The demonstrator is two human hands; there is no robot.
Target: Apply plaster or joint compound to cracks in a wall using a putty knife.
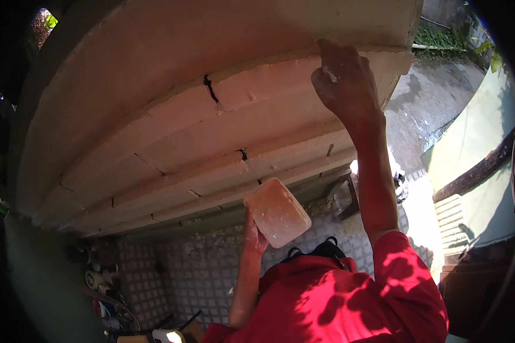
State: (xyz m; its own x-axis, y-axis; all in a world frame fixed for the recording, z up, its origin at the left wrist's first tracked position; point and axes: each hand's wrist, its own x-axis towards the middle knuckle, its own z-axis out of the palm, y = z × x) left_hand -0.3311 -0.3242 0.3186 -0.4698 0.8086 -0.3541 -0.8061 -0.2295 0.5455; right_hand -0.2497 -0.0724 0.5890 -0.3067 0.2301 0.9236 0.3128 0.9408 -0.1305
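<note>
Outdoor spot beside a house, up under a stepped, cracked plaster cornice (212, 114). Far below, a tiled yard floor (212, 268) littered with plaster crumbs and scattered tools (100, 280), a wet concrete lane (423, 97), a green painted wall (475, 131), sunlit greenery (440, 37).

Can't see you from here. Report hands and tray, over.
Left hand holds flat tray. Right hand pressed to stepped moulding. Open cracks there; nothing blocking.

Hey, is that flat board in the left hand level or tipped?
Tipped. The flat board slants, its far corner raised; the left hand grips its lower edge from beneath.
</note>
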